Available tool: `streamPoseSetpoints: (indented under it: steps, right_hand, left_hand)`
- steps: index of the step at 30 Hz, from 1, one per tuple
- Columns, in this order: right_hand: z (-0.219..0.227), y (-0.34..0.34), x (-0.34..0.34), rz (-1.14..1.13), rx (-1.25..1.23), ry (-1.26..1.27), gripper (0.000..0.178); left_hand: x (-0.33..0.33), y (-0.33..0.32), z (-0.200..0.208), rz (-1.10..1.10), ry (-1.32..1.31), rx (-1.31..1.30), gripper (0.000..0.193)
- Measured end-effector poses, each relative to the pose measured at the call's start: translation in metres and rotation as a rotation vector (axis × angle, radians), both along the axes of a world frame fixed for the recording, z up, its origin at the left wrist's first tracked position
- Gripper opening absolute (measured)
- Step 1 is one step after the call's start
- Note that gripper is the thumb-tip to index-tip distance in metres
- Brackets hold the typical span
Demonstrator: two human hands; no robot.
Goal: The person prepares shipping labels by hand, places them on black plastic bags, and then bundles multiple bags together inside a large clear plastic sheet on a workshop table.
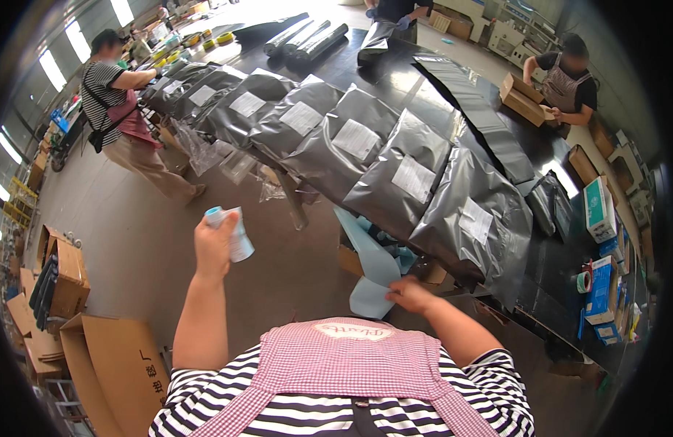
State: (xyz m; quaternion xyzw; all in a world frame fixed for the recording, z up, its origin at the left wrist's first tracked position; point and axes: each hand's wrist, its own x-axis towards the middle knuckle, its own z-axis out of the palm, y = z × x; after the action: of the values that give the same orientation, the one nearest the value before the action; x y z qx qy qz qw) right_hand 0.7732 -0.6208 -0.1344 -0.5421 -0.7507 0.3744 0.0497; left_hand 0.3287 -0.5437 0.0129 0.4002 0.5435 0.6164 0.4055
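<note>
Left hand (215,244) raised over the floor (278,273), well apart from the worktop (551,266); fingers closed around a small pale-blue and white roll (241,245), held tilted. Right hand (411,295) lower, near the worktop's front edge; thumb and fingertips pinching the edge of a light-blue strip (376,266), which hangs bent beneath the row of bags. Whether strip and roll are joined: cannot tell. On the worktop, grey plastic bags lie side by side in a row, each visible face bearing a white label; the nearest bag (453,193) has its label (475,221) slightly askew. At far right, a co-worker handles an open carton (524,100). At left, another person in a striped shirt (99,84) stands by the row's far end. Large cardboard box (121,375) at lower left.
</note>
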Motion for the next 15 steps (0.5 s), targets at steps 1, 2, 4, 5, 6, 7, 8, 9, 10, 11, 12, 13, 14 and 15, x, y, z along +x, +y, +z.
streamPoseSetpoints:
  steps: [1,2,4,5,6,7,8,9,10,11,12,13,14,15]
  right_hand:
    - [-0.055,-0.016,0.025,-0.101,0.038,-0.050,0.028]
    - [-0.095,-0.030,0.051,-0.228,-0.017,-0.104,0.028]
    - [-0.144,-0.055,0.092,-0.467,-0.141,-0.212,0.027]
    - [-0.143,-0.053,0.096,-0.548,-0.042,-0.278,0.027]
    - [-0.144,-0.041,0.101,-0.626,0.060,-0.345,0.027]
    - [-0.144,-0.031,0.106,-0.693,0.158,-0.411,0.028]
    - [-0.156,-0.022,0.117,-0.781,0.330,-0.423,0.033]
    - [-0.170,-0.014,0.129,-0.869,0.505,-0.433,0.039]
    - [-0.173,0.004,0.137,-0.915,0.571,-0.426,0.039]
    - [-0.174,0.010,0.146,-0.941,0.573,-0.406,0.040]
    - [-0.175,0.013,0.154,-0.967,0.521,-0.395,0.040]
    - [-0.176,0.016,0.155,-0.978,0.441,-0.373,0.040]
    - [-0.175,0.022,0.153,-0.984,0.365,-0.346,0.041]
    - [-0.174,0.021,0.148,-0.985,0.289,-0.316,0.041]
  left_hand:
    - [-0.005,-0.001,-0.002,0.004,-0.037,-0.040,0.026]
    - [-0.012,-0.004,-0.007,0.007,-0.069,-0.066,0.025]
    - [-0.025,-0.014,-0.021,0.002,-0.086,-0.118,0.025]
    - [-0.027,-0.019,-0.028,0.008,-0.097,-0.136,0.025]
    - [-0.025,-0.020,-0.034,0.014,-0.111,-0.172,0.025]
    - [-0.023,-0.025,-0.039,0.026,-0.122,-0.213,0.025]
    - [-0.016,-0.024,-0.042,0.017,-0.133,-0.252,0.025]
    - [-0.006,-0.019,-0.041,-0.016,-0.136,-0.267,0.025]
    - [0.003,-0.019,-0.040,-0.022,-0.142,-0.276,0.026]
    - [0.013,-0.018,-0.039,-0.028,-0.148,-0.284,0.026]
    - [0.025,-0.017,-0.039,-0.055,-0.159,-0.288,0.027]
    - [0.033,-0.017,-0.041,-0.063,-0.200,-0.303,0.026]
    - [0.041,-0.016,-0.041,-0.069,-0.218,-0.330,0.025]
    - [0.051,-0.017,-0.041,-0.076,-0.237,-0.356,0.025]
